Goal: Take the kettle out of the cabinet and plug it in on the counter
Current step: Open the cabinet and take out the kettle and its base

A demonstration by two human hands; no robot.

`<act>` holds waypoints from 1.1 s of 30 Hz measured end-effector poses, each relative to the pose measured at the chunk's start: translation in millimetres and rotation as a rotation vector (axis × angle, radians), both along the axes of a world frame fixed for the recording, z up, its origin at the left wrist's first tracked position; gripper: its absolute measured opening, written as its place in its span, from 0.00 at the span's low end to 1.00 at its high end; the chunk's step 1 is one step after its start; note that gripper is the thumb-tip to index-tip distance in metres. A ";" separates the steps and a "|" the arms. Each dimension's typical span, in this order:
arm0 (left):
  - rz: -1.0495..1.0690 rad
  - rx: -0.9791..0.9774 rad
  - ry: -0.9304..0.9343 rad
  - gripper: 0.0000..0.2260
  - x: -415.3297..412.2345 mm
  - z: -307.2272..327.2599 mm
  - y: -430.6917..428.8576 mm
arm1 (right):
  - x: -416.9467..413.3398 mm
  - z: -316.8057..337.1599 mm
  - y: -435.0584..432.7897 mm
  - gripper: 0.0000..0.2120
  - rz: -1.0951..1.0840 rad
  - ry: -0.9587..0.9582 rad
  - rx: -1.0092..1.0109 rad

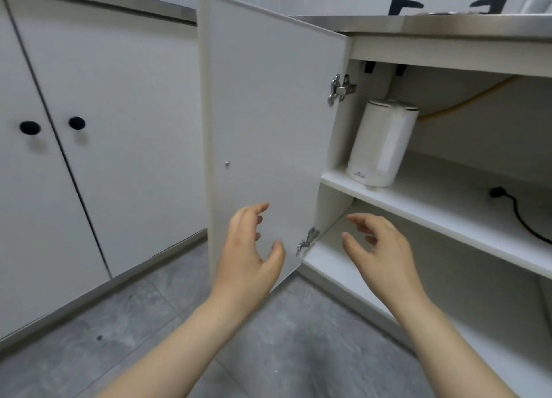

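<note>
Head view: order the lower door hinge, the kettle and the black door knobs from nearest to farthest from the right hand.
1. Lower hinge, just left of the right hand.
2. Kettle, above on the shelf.
3. Black knobs, far left.

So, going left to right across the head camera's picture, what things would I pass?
Black knob → second black knob → open cabinet door → upper hinge → white kettle → black plug.
</note>
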State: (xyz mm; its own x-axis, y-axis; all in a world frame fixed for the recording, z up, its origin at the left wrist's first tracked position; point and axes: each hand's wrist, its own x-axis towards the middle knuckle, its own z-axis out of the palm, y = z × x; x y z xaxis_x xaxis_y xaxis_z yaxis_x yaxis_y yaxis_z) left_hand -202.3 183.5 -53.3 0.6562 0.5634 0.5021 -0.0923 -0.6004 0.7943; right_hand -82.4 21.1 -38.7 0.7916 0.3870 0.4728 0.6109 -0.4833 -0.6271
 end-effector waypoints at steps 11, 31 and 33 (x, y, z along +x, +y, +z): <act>-0.213 0.019 0.103 0.22 76.1 -3.8 -87.9 | 40.7 0.8 -108.8 0.19 -0.149 0.008 0.004; -0.414 0.151 0.199 0.20 215.0 7.3 -205.6 | 163.5 2.2 -290.8 0.16 -0.589 0.104 -0.090; -0.419 0.168 0.222 0.20 222.6 5.3 -211.0 | 181.3 -3.1 -300.9 0.18 -0.617 0.152 -0.146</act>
